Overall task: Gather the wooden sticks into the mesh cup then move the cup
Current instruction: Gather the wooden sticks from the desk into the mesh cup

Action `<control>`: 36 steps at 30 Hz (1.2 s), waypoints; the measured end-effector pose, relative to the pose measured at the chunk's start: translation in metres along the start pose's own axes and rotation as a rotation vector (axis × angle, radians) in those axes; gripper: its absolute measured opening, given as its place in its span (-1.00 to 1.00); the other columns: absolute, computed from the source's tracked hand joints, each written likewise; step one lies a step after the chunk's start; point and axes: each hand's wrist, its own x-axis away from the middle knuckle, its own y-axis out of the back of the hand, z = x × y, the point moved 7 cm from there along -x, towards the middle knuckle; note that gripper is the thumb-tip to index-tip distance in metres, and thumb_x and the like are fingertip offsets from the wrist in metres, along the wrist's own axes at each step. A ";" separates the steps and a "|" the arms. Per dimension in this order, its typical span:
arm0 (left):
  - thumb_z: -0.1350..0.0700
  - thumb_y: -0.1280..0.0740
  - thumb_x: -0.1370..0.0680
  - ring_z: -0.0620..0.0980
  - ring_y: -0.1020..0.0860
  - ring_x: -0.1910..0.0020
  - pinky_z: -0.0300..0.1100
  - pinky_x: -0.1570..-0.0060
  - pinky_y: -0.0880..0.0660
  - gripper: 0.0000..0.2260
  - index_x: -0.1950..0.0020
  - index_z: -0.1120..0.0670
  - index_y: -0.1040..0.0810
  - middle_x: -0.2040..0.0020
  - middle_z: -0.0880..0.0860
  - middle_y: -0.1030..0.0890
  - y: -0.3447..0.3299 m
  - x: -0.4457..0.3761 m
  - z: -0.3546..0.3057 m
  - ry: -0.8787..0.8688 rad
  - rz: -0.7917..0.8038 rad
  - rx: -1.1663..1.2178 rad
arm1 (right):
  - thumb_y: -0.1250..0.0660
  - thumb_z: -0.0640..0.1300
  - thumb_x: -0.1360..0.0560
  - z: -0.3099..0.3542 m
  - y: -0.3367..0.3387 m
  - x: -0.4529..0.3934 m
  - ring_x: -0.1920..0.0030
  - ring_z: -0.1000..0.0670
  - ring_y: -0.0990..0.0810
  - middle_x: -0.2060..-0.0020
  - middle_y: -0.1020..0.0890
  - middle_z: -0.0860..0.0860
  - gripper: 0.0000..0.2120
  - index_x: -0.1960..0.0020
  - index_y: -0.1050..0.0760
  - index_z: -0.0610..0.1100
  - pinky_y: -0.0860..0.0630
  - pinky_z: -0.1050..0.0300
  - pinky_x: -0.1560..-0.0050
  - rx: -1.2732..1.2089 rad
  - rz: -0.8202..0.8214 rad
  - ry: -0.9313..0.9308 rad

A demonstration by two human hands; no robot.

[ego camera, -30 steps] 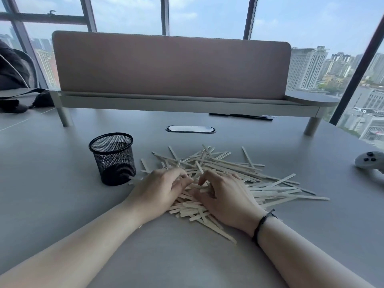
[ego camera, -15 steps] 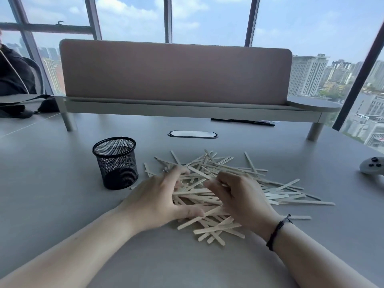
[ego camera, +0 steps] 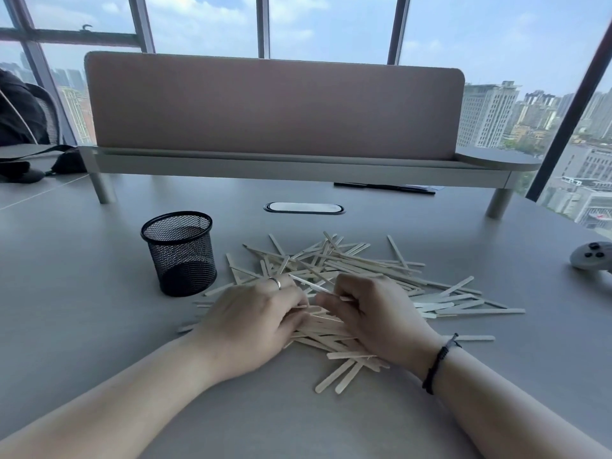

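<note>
A loose pile of pale wooden sticks (ego camera: 374, 270) lies spread on the grey table (ego camera: 82, 326). A black mesh cup (ego camera: 180, 253) stands upright and empty just left of the pile. My left hand (ego camera: 251, 321) and my right hand (ego camera: 377, 318) sit side by side on the near part of the pile, fingers curled around a bunch of sticks between them. My right hand also pinches one stick that points up and to the left. The fingertips of both hands are hidden among the sticks.
A pink desk divider on a raised shelf (ego camera: 275, 107) runs across the back. A cable grommet (ego camera: 303, 207) sits behind the pile. A grey game controller (ego camera: 592, 256) lies at the right edge. A black pen (ego camera: 384, 187) lies under the shelf, a dark bag (ego camera: 20, 167) far left.
Both hands have drawn closer together and curled tighter, bunching the near sticks between them. The cup has not moved.
</note>
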 end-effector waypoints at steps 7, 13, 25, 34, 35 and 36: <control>0.05 -0.07 -0.60 0.08 -0.52 0.15 -0.06 0.43 -0.46 -0.87 -0.09 -0.02 -0.36 0.33 -0.01 -0.55 0.012 -0.008 0.001 -0.047 -0.072 -0.094 | -0.16 0.34 -0.51 -0.003 0.015 0.000 0.45 0.00 -0.36 0.53 -0.39 0.06 -0.58 0.33 -0.30 0.05 -0.40 0.01 0.41 -0.087 -0.159 -0.047; -0.29 -0.10 -0.60 0.03 -0.58 0.37 -0.18 0.53 -0.42 -0.58 0.16 0.01 -0.49 0.39 -0.13 -0.53 0.047 -0.007 0.018 0.028 -0.215 -0.088 | -0.16 0.34 -0.51 -0.007 0.026 0.001 0.51 0.05 -0.38 0.56 -0.40 0.07 -0.68 0.07 -0.39 0.09 -0.38 0.07 0.41 -0.141 -0.236 -0.097; -0.30 -0.23 -0.55 -0.07 -0.07 0.56 -0.24 0.45 0.01 -0.41 0.45 0.01 -0.06 0.55 -0.05 -0.10 0.065 -0.001 0.067 0.599 -0.555 1.132 | -0.38 0.36 -0.34 -0.009 0.010 0.003 0.42 0.08 -0.43 0.53 -0.42 0.08 -0.65 0.17 -0.55 0.09 -0.33 0.14 0.39 -0.078 -0.070 -0.152; 0.12 -0.37 -0.57 -0.03 -0.17 0.63 -0.28 0.54 -0.21 -0.54 0.43 0.08 -0.21 0.61 -0.03 -0.19 0.034 0.002 0.072 0.642 -0.450 1.179 | -0.43 0.20 -0.42 -0.005 0.006 0.001 0.43 0.09 -0.38 0.49 -0.36 0.09 -0.69 -0.11 -0.54 0.13 -0.36 0.12 0.35 -0.064 -0.042 -0.109; 0.13 -0.37 -0.57 -0.02 -0.19 0.63 -0.27 0.54 -0.23 -0.55 0.43 0.09 -0.23 0.61 -0.02 -0.20 0.033 0.002 0.071 0.637 -0.443 1.187 | -0.43 0.19 -0.42 -0.006 0.005 0.001 0.44 0.09 -0.37 0.49 -0.36 0.09 -0.68 -0.13 -0.54 0.12 -0.37 0.12 0.35 -0.063 -0.039 -0.109; 0.13 -0.38 -0.57 -0.02 -0.20 0.62 -0.26 0.54 -0.24 -0.56 0.44 0.08 -0.25 0.61 -0.01 -0.22 0.031 0.002 0.070 0.630 -0.441 1.195 | -0.43 0.18 -0.43 -0.007 0.005 0.002 0.43 0.10 -0.37 0.49 -0.35 0.09 -0.67 -0.15 -0.55 0.11 -0.38 0.10 0.34 -0.064 -0.033 -0.109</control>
